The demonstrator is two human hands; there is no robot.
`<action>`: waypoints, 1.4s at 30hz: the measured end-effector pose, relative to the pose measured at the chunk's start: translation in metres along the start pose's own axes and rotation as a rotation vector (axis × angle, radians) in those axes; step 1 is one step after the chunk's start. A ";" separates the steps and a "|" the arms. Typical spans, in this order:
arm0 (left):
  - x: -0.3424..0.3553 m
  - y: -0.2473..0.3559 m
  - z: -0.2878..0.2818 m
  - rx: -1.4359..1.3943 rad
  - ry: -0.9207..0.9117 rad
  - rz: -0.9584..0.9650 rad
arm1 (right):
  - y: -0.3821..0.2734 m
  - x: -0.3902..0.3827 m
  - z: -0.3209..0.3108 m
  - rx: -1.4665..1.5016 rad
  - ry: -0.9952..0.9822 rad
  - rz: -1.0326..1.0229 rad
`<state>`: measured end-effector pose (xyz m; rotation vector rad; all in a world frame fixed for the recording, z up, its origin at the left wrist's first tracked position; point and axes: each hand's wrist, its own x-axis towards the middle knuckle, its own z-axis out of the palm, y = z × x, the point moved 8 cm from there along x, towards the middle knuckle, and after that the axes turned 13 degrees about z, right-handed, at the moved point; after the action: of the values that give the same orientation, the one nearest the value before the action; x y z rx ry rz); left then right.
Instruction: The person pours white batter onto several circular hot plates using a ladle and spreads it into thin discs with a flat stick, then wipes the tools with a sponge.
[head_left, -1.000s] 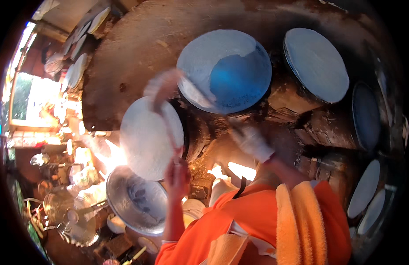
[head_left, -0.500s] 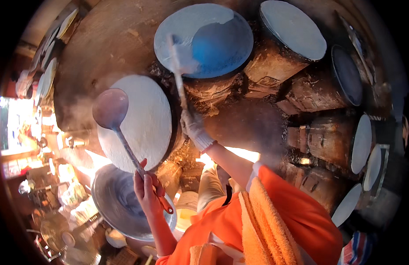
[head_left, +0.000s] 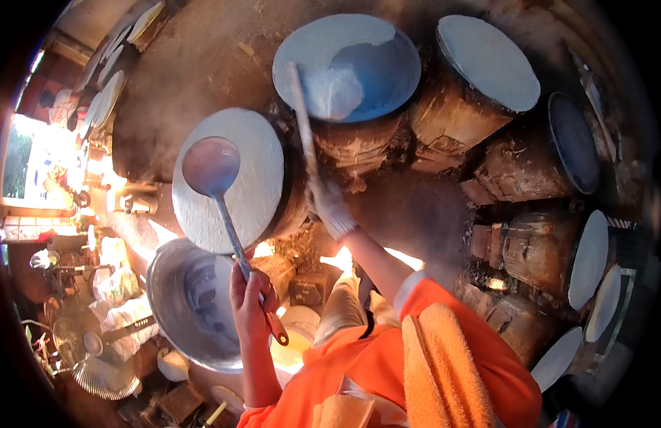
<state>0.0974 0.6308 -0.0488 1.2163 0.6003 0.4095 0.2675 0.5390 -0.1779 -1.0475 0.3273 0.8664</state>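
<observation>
My left hand [head_left: 252, 296] is closed around the handle of a large metal ladle [head_left: 211, 167], which has a reddish end. The ladle's bowl is above a round pan [head_left: 262, 164] covered with a white layer. My right hand [head_left: 329, 208], in a pale knitted glove and slightly blurred, grips a long pale stick [head_left: 302, 121]. The stick's far end lies over the left part of a second round pan [head_left: 359, 36]. White coating covers that pan's far and left side; its near right part looks dark blue, with a whitish patch [head_left: 336, 93] in it.
A wide metal basin [head_left: 166, 285] stands below the ladle, with a bucket [head_left: 302, 324] beside it. More pans on brick stoves [head_left: 451, 114] curve round to the right. Bright fire glow [head_left: 337, 260] shows by my legs. A fan [head_left: 91, 344] stands lower left. Steam hangs about.
The whole view has shifted somewhat. The ladle's bowl now sits more over the white pan. The stick stands more upright, and the whitish patch shows farther into the dark area.
</observation>
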 end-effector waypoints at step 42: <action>0.068 -0.051 0.177 -0.007 -0.042 -0.035 | -0.137 0.001 -0.245 -0.977 0.118 -0.114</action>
<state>0.2602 0.5233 -0.0720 1.2038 0.5825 0.3554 0.4097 0.2994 -0.2136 -2.0019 -0.0922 0.8671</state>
